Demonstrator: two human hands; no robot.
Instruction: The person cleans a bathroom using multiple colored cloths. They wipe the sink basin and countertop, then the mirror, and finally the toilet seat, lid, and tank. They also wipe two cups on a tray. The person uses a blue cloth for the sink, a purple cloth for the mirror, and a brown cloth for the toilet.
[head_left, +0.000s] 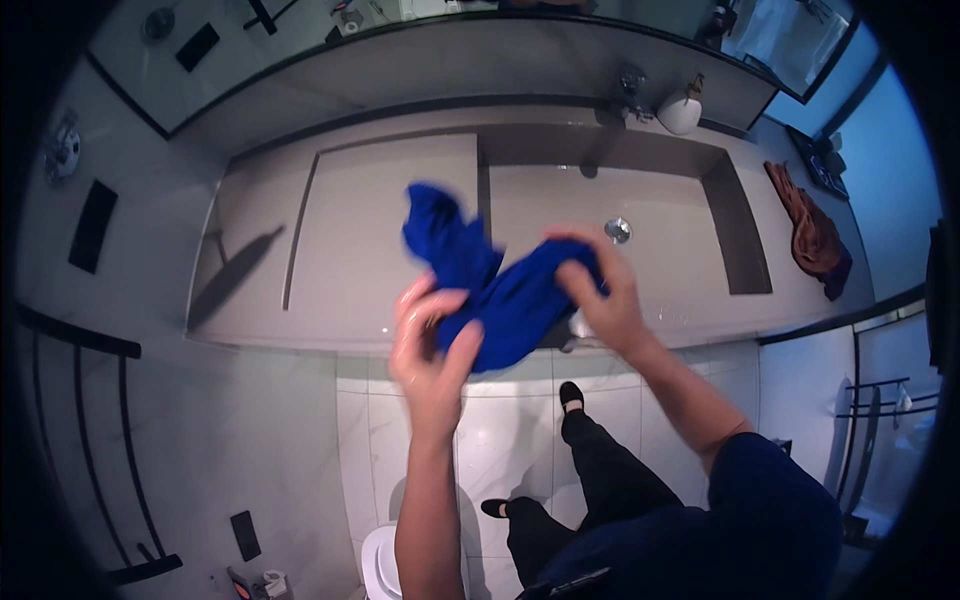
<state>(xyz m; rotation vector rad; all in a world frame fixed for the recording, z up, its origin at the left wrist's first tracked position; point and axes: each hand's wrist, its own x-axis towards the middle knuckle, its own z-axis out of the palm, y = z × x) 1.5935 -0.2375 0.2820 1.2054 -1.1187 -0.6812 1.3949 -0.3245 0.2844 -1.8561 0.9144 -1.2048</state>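
A blue cloth (517, 307), bunched and slightly blurred, hangs between my two hands above the front edge of the washbasin counter. My left hand (431, 330) looks wet and grips it near the middle, with a loose end sticking up past the fingers. Thumb and fingers of my right hand (604, 289) pinch the other end, over the near left part of the sink basin (600, 195). In the basin floor sits a round metal drain (618, 230). The cloth hides part of the basin's left wall and front rim.
Behind the basin stand a chrome faucet (634, 94) and a white soap dispenser (681, 112). A twisted reddish-brown cloth (814, 232) lies on the counter's right end. Black towel rails (86, 427) line the left wall. A white toilet (381, 562) is at lower left.
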